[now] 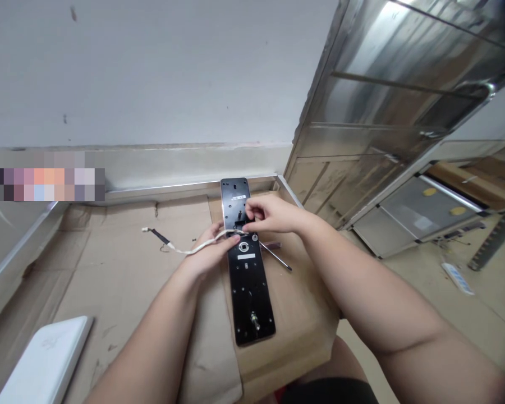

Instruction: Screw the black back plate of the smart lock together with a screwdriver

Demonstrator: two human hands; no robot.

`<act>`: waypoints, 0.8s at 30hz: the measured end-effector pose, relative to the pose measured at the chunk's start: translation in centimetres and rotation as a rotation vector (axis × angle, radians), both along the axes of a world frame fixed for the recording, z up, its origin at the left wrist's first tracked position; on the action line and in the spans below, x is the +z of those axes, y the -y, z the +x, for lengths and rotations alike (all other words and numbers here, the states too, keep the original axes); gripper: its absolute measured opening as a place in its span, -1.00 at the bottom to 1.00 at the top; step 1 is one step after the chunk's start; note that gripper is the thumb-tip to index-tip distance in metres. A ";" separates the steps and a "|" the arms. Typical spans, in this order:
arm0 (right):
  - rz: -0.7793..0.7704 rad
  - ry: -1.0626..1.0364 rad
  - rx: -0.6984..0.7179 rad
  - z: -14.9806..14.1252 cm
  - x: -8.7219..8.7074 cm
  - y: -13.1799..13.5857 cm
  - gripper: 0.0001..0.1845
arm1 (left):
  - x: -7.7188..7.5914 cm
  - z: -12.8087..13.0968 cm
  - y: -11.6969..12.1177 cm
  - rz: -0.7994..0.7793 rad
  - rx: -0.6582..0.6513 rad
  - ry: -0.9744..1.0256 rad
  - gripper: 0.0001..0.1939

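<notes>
A long black lock panel point(252, 286) lies with its screw-studded inner face up, its far end toward the wall. My left hand point(208, 247) grips its left edge, thumb on top beside a white cable point(197, 247). From the panel's middle the cable runs left over that hand, through a black sleeve, to a small white plug point(145, 229). My right hand point(271, 213) is closed, its fingertips pinched on the cable's end at the panel; the exact contact is partly hidden. A screwdriver point(280, 260) lies just right of the panel, its shaft pointing toward me.
Brown cardboard point(151, 292) covers the table, with a raised metal rim point(168, 189) along the wall. A white flat box point(46, 359) lies at the near left. Metal cabinet doors point(362, 112) stand at the right, and a power strip point(458, 279) is on the floor.
</notes>
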State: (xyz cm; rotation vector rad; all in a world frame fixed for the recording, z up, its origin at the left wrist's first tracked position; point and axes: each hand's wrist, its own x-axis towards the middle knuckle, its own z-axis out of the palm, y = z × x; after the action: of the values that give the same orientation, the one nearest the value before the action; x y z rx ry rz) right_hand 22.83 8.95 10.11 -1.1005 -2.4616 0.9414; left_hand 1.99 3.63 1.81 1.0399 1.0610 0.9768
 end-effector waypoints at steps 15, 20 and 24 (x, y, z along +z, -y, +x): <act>-0.057 0.556 -0.250 -2.9 1.2 2.7 -0.50 | 1.6 -0.4 0.5 -0.101 -0.033 -0.053 -0.31; -0.136 0.629 -0.239 -2.9 1.3 3.0 -0.44 | 1.5 -0.3 0.6 -0.103 -0.001 -0.073 -0.45; -0.179 0.594 -0.213 -2.5 0.9 2.8 -0.42 | 0.9 -0.7 0.4 -0.074 -0.023 -0.100 -0.43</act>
State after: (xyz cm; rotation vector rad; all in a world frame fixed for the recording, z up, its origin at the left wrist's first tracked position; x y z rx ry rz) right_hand 20.31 6.10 11.01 -1.8924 -2.6475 0.8741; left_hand 1.33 3.19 2.73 1.0467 1.1565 0.8686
